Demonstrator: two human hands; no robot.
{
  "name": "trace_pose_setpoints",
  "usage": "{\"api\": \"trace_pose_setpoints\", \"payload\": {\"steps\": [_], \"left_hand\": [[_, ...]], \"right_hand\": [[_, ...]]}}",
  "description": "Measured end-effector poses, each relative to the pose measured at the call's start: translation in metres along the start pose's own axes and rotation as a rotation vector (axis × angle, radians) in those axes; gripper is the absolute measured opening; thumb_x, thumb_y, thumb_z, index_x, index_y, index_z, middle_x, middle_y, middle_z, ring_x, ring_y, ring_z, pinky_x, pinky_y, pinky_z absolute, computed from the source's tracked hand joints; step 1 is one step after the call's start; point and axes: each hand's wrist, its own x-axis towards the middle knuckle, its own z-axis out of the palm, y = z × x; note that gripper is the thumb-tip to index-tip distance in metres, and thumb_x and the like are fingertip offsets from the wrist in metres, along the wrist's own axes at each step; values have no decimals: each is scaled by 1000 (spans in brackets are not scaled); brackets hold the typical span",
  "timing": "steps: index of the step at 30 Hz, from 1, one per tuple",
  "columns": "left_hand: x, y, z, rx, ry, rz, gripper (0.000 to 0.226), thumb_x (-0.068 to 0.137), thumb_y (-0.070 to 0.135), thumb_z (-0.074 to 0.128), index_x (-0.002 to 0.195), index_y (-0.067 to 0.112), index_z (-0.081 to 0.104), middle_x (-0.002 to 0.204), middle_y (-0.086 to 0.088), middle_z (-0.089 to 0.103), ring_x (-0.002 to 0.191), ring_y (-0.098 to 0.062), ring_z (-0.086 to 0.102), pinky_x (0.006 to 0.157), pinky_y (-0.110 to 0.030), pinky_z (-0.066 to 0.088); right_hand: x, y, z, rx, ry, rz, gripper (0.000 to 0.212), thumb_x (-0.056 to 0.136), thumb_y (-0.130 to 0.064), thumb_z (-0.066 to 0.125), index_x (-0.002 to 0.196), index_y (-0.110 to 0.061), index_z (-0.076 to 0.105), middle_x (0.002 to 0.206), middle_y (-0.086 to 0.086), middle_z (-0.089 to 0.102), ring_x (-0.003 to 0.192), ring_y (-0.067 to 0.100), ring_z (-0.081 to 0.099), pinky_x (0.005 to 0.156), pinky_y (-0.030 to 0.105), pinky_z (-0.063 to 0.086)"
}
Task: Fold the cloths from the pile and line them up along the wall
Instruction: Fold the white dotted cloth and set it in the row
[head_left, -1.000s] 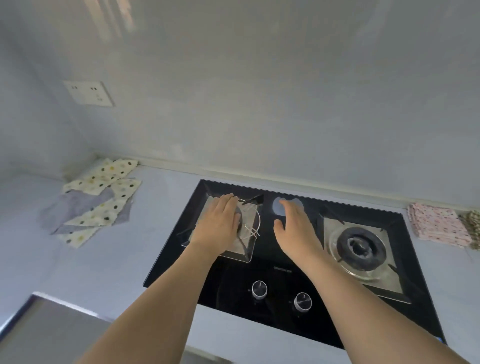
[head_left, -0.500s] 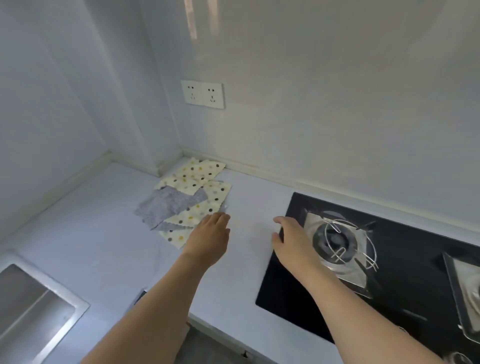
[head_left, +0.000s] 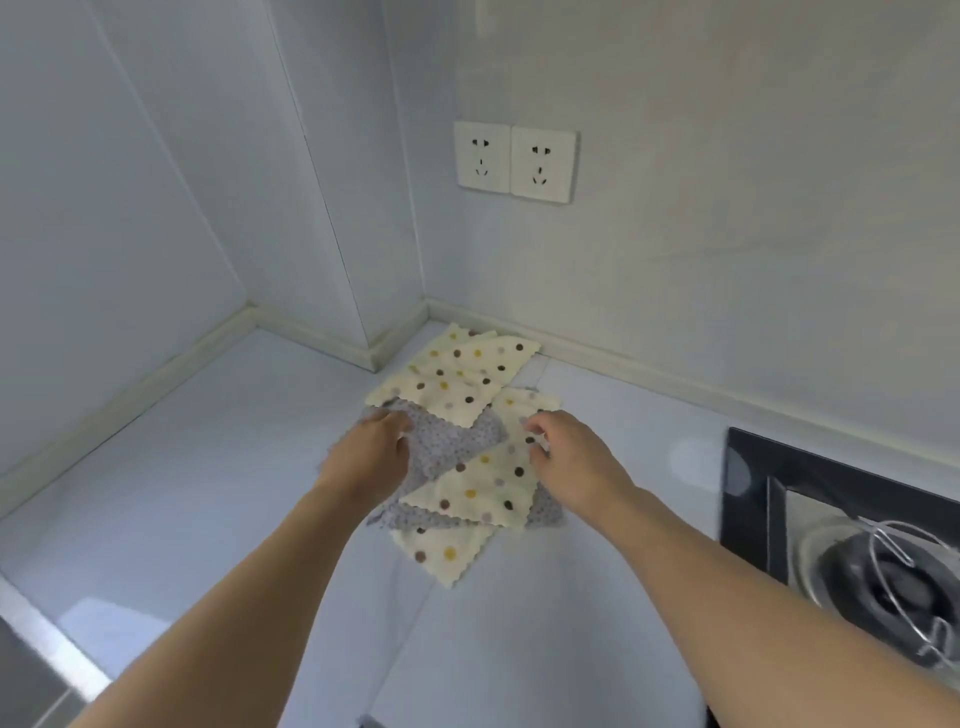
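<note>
The pile of cloths (head_left: 457, 447) lies on the counter in the corner by the wall. It holds several cream cloths with coloured dots and a grey cloth (head_left: 447, 441) between them. My left hand (head_left: 371, 454) is on the grey cloth's left corner, and its fingers are curled round the edge. My right hand (head_left: 569, 454) is at the right edge of the upper cream dotted cloth (head_left: 488, 488), with that edge pinched between thumb and fingers. Both forearms reach in from the bottom of the view.
The black gas hob (head_left: 753, 499) with its burner and wire ring (head_left: 883, 577) is at the right. A sink edge (head_left: 47, 644) shows at the bottom left. Two wall sockets (head_left: 517, 162) sit above the pile. Bare counter (head_left: 218, 467) stretches left of the cloths.
The view swung left from the hob to the corner. Both hands moved off the hob and across the counter onto the pile, and their fingers closed on cloth edges.
</note>
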Motion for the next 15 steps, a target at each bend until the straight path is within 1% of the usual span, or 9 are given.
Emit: {"api": "trace_pose_setpoints", "payload": {"steps": [4, 5, 7, 9, 10, 12, 13, 15], "left_hand": [[72, -40, 35, -7, 33, 100, 32, 96, 10, 41, 118, 18, 63, 126, 2, 56, 113, -22, 56, 86, -33, 48], [86, -49, 46, 0, 32, 134, 32, 96, 11, 42, 118, 18, 62, 126, 3, 56, 114, -22, 55, 88, -34, 48], [110, -62, 66, 6, 36, 184, 32, 95, 18, 47, 124, 20, 60, 132, 4, 52, 120, -20, 50, 95, -34, 46], [124, -73, 82, 13, 53, 244, 35, 92, 24, 54, 126, 22, 59, 134, 6, 51, 122, -18, 47, 98, -31, 43], [129, -77, 89, 19, 76, 275, 35, 90, 25, 56, 124, 22, 60, 132, 5, 53, 119, -18, 47, 97, -31, 43], [134, -82, 97, -6, 141, 309, 28, 88, 27, 59, 115, 21, 64, 122, 4, 57, 111, -20, 50, 92, -32, 45], [136, -83, 98, -19, 177, 326, 22, 89, 28, 60, 109, 20, 65, 115, 3, 59, 105, -20, 51, 88, -33, 46], [140, -81, 98, 10, 251, 371, 15, 92, 29, 58, 99, 18, 65, 105, 1, 60, 95, -22, 53, 80, -35, 46]], "right_hand": [[82, -8, 59, -50, 7, -100, 34, 98, -21, 44, 131, -17, 51, 133, -2, 51, 116, 16, 51, 97, 27, 42], [101, -7, 73, -84, 0, -133, 34, 98, -22, 45, 131, -17, 51, 133, -1, 51, 116, 17, 51, 97, 28, 42], [132, -3, 98, -164, -24, -152, 35, 96, -30, 49, 129, -17, 52, 130, 1, 53, 115, 19, 51, 97, 33, 43], [152, 2, 116, -211, -23, -126, 33, 92, -37, 56, 119, -18, 57, 119, 2, 57, 108, 21, 53, 92, 36, 46], [157, 4, 122, -225, 12, -123, 28, 90, -37, 57, 110, -18, 61, 111, 1, 59, 103, 21, 54, 88, 36, 48], [161, 9, 128, -263, 104, -140, 16, 92, -31, 54, 91, -18, 63, 93, -1, 61, 88, 20, 58, 73, 34, 50], [161, 11, 130, -300, 140, -161, 19, 94, -28, 50, 86, -16, 62, 87, 0, 62, 82, 21, 59, 68, 34, 50], [159, 12, 128, -387, 189, -205, 24, 97, -26, 44, 89, -13, 63, 88, 2, 63, 80, 22, 59, 68, 35, 50]]}}
